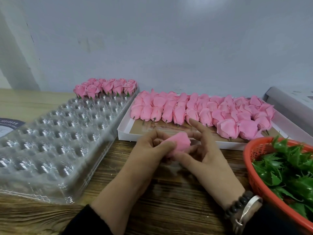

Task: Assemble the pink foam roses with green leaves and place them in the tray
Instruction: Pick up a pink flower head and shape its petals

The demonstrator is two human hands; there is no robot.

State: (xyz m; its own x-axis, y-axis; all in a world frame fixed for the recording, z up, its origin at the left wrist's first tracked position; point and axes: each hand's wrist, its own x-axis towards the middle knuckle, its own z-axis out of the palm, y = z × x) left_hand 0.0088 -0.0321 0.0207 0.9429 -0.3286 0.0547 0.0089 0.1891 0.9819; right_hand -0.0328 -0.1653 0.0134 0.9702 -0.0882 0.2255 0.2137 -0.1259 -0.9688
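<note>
Both hands are meeting over the near middle of the wooden table (169, 200), working on a single pink foam rose (177, 143) held just above the tabletop. The left hand (149, 150) is gripping the rose from the left, its thumb and curled fingers wrapping the lower part of the bloom. The right hand (201, 150) is pinching the rose from the right with thumb and lower fingers, while its index finger is sticking out straight toward the far side. A dark bead bracelet (238, 203) and a silver bangle (249, 211) are sitting on the right wrist. Just beyond the hands, a shallow white box (123, 131) is holding rows of pink foam rose heads (203, 112) lying on their sides, short stems pointing toward the near edge. To the left, a clear plastic tray (50, 133) with many round cells is stretching from near to far; finished roses (105, 88) with green leaves at their bases are standing upright in its farthest cells, while the nearer cells are showing only bare plastic. At the near right, an orange mesh basket (252, 167) is holding a heap of green leaves (288, 170). A pale wall (152, 39) is rising behind the table.
</note>
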